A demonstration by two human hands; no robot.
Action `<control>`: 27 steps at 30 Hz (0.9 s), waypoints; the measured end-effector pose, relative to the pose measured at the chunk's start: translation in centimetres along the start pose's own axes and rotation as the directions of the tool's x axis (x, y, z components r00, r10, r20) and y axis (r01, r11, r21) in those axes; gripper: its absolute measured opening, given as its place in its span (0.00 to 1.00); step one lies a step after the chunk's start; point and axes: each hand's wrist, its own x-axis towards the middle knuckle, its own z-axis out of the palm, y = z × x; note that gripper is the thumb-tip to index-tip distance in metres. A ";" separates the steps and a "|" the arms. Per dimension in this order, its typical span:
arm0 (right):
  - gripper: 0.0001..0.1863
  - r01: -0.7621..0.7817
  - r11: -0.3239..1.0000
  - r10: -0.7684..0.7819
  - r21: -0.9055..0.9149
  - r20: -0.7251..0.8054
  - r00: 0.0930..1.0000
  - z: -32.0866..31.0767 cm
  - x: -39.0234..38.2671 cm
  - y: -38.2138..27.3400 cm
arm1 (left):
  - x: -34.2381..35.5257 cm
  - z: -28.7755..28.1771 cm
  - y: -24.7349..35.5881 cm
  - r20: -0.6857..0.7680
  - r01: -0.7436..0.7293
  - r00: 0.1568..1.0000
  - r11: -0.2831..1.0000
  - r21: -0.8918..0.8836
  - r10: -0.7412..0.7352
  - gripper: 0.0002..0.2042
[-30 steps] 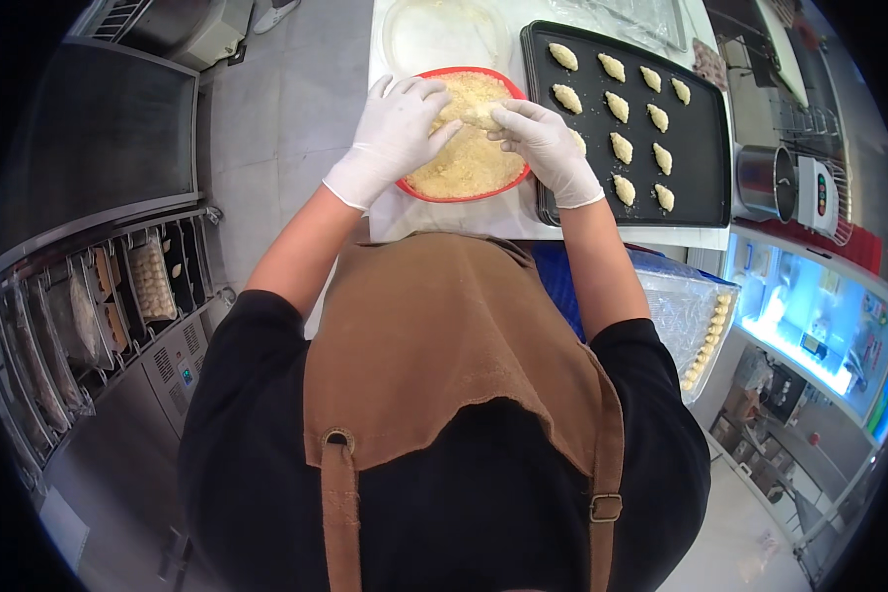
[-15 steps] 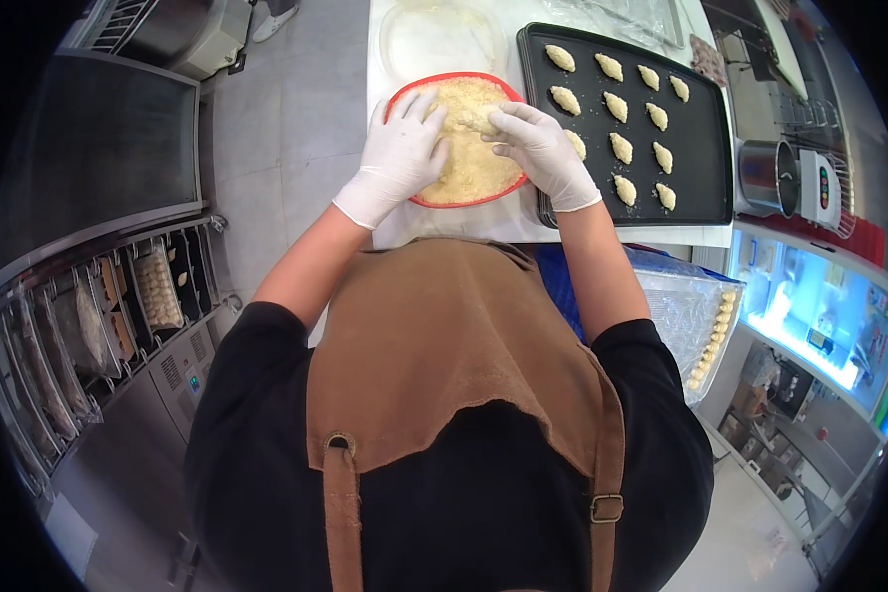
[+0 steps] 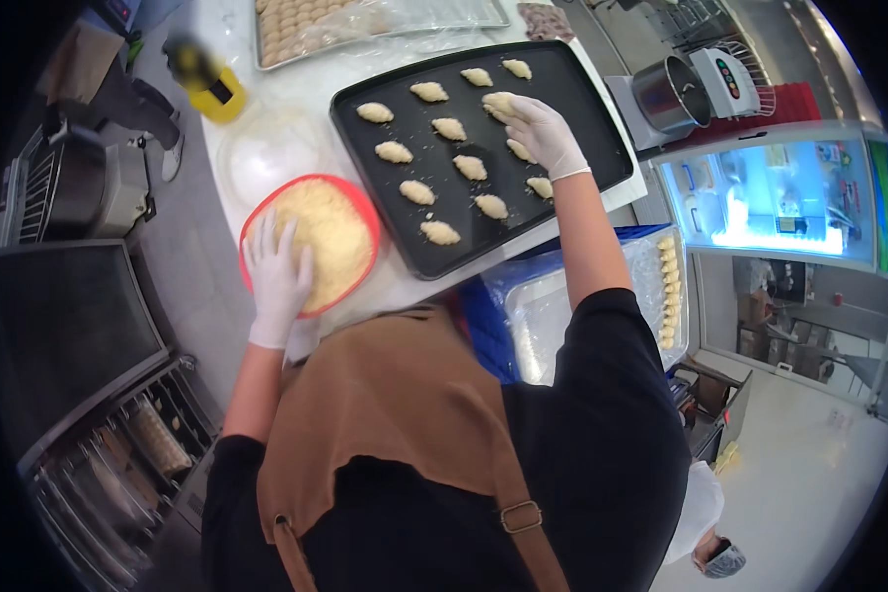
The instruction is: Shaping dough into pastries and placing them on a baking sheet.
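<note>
My left hand (image 3: pixel 279 278), in a white glove, lies open with fingers spread on pale yellow crumbs (image 3: pixel 333 232) in a red-rimmed round bowl (image 3: pixel 376 235). Over the far right part of a black baking tray (image 3: pixel 432 264), my gloved right hand (image 3: pixel 540 133) has its fingers closed on a crumb-coated dough piece (image 3: pixel 498 104). Several similar spindle-shaped pieces, one of them a coated piece (image 3: pixel 439 233) at the near edge, are spread over the tray in loose rows. My right hand partly hides one piece beneath it.
Behind the bowl sit a clear round container (image 3: pixel 266 158) and a yellow bottle (image 3: pixel 217 96). A plastic-covered tray of dough balls (image 3: pixel 301 35) lies at the back. A steel mixing bowl (image 3: pixel 671 91) stands right; below, a plastic-lined tray (image 3: pixel 538 316) rests on a blue crate (image 3: pixel 485 335). Other people stand nearby.
My right hand has gone from the bowl to the baking tray with the dough piece. My left hand stays over the crumbs. The view has turned toward the right.
</note>
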 end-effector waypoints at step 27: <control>0.08 0.417 0.062 -0.567 -0.907 0.311 0.763 12.4 -9.6 -0.3 | -1.4 -0.1 -3.8 -0.002 0.075 0.997 0.924 -0.376 -0.081 0.08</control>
